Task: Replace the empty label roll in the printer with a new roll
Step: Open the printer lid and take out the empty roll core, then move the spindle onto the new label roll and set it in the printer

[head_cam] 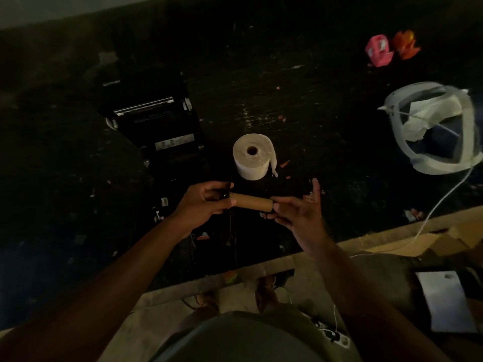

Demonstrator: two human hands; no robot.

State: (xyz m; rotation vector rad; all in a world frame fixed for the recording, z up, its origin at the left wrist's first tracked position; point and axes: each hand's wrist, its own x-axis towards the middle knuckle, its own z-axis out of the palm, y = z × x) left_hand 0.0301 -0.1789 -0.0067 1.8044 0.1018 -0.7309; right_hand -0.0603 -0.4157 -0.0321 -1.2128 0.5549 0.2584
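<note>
An empty brown cardboard core lies level in the air between my hands, over the dark table. My left hand grips its left end, where a black holder piece sticks out. My right hand pinches the right end with thumb and forefinger, the other fingers spread upward. A full white label roll stands on end just beyond the core, its loose tail hanging at the right. The black printer sits open at the left, lid tilted back, its roll bay too dark to read.
A white face shield with crumpled paper lies at the right, a white cable running from it. Pink and orange items sit far right. Cardboard and a white sheet lie below the table's front edge.
</note>
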